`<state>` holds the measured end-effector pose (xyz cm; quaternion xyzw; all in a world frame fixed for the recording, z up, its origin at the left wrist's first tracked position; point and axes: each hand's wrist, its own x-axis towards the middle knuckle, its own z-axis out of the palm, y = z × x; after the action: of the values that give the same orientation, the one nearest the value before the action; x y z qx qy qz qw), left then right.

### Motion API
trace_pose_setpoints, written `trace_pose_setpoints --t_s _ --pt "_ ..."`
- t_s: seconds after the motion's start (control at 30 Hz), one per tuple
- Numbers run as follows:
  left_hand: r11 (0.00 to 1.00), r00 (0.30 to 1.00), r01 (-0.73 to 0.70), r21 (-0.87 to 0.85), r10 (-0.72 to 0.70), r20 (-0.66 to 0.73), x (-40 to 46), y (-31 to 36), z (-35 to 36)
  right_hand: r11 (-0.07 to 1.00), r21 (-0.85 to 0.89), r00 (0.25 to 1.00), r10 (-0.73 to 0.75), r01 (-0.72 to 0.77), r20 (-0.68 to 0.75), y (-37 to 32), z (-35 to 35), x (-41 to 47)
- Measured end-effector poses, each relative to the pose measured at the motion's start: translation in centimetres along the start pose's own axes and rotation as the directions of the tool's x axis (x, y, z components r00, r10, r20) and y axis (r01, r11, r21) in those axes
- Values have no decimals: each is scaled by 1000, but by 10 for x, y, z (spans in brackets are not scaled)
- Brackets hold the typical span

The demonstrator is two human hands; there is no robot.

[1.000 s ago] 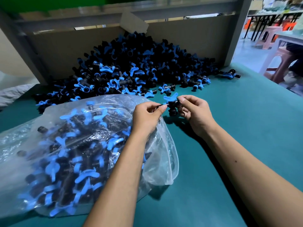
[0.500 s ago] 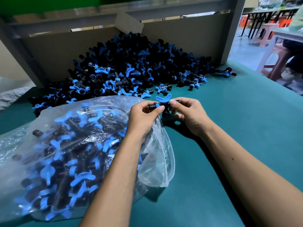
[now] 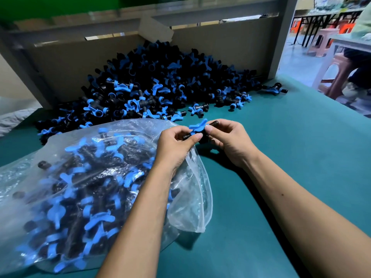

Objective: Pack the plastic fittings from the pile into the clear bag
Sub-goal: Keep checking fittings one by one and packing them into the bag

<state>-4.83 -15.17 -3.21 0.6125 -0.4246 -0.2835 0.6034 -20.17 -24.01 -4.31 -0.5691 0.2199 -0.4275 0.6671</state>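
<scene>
Both hands are working on one fitting (image 3: 197,128) just above the counter (image 3: 281,157), right beside the mouth of the clear bag (image 3: 80,177). The left hand (image 3: 176,143) is pinching the fitting's black stem between thumb and fingers, and the right hand (image 3: 228,141) is gripping the other end, its thumb lying against the blue winged handle. So both hands are clamped on the same piece, and neither is holding the bag open.

The bag is lying on its side to the left, already bulging with black-and-blue fittings, its loose lip drooping under the left wrist. The pile (image 3: 160,87) is sitting against the cardboard wall at the back, still large, so the job looks far from finished.

To do this step well, the person should probably let one hand take the fitting alone, freeing the other to lift the floppy lip. The piece is best pushed well inside, since the bag is full near the mouth and a fitting dropped at the edge could roll back out onto the counter.
</scene>
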Motion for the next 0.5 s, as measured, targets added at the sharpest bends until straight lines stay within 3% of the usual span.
trace_pose_setpoints --t_s 0.1,0.27,0.4,0.5 --pt "1000 1000 4 -7 -5 -11 1 2 -1 999 42 999 -4 6 -41 0 0 1" --pt "998 993 42 -44 -47 -106 3 3 -1 989 136 947 -15 62 -321 0 -5 5" --pt "989 977 86 -120 -107 -186 3 5 -2 982 -170 928 -135 79 -348 2 6 3" --pt "982 975 109 -151 -135 -175 2 5 -3 895 -429 956 -223 123 -190 4 15 -3"
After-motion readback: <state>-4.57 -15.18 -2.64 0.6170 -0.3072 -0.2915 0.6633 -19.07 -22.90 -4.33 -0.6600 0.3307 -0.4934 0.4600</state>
